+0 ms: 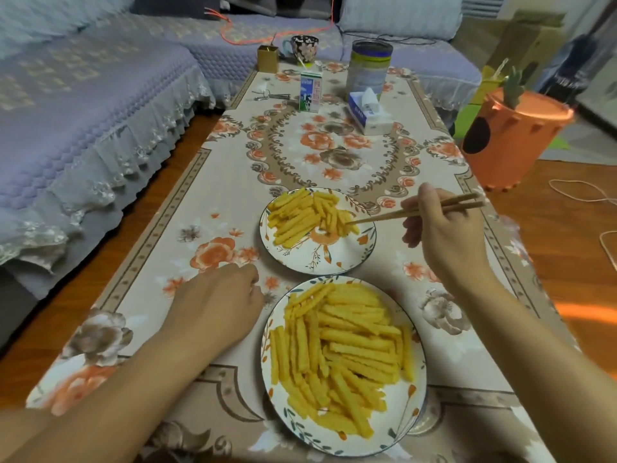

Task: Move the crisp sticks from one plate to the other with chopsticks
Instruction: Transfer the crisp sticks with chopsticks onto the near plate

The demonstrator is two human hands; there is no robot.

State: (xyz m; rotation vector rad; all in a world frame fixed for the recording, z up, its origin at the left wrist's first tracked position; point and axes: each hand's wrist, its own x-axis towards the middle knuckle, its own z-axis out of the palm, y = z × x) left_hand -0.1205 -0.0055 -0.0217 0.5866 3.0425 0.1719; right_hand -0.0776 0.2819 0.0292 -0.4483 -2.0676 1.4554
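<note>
Two floral plates stand on the table, one behind the other. The near plate [405,426] holds a large heap of yellow crisp sticks [344,355]. A smaller pile of crisp sticks [300,215] lies on the far plate [320,259]. My right hand [440,228] holds wooden chopsticks [410,212] to the right of the far plate, and their tips touch a stick at the pile's right edge. My left hand [217,302] rests knuckles-up on the tablecloth left of the near plate, fingers curled, holding nothing.
A milk carton [310,91], a tissue box [369,113], a tall tin [369,66], a patterned cup [303,48] and a small brown box [267,58] stand at the table's far end. A sofa [83,128] runs along the left. An orange bin [510,138] stands at right.
</note>
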